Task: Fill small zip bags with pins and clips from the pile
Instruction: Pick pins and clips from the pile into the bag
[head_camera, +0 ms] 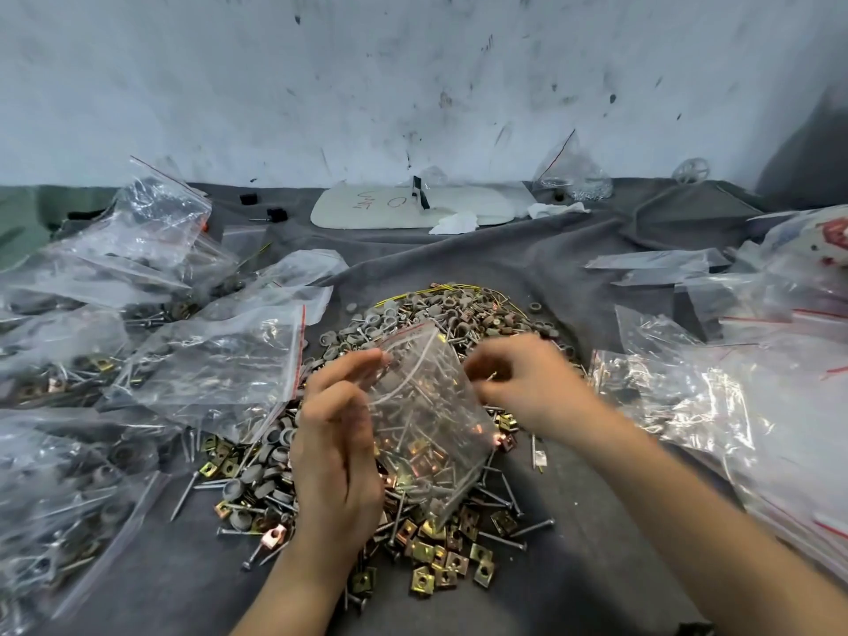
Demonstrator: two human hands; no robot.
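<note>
Two hands (pixel 337 452) (pixel 518 383) on one zip bag (pixel 422 420)

I have two hands in view, my left hand (pixel 337 447) and my right hand (pixel 523 383), with one small bag (pixel 426 420) between them. There is one pile (pixel 440 323) of pins and clips, far too many to count. Filled bags (pixel 220 360) lie heaped on my left and more bags (pixel 716 397) on my right; their overlap defeats an exact count. At the back lie one white board (pixel 367 208) and one lone bag (pixel 573 176).
</note>
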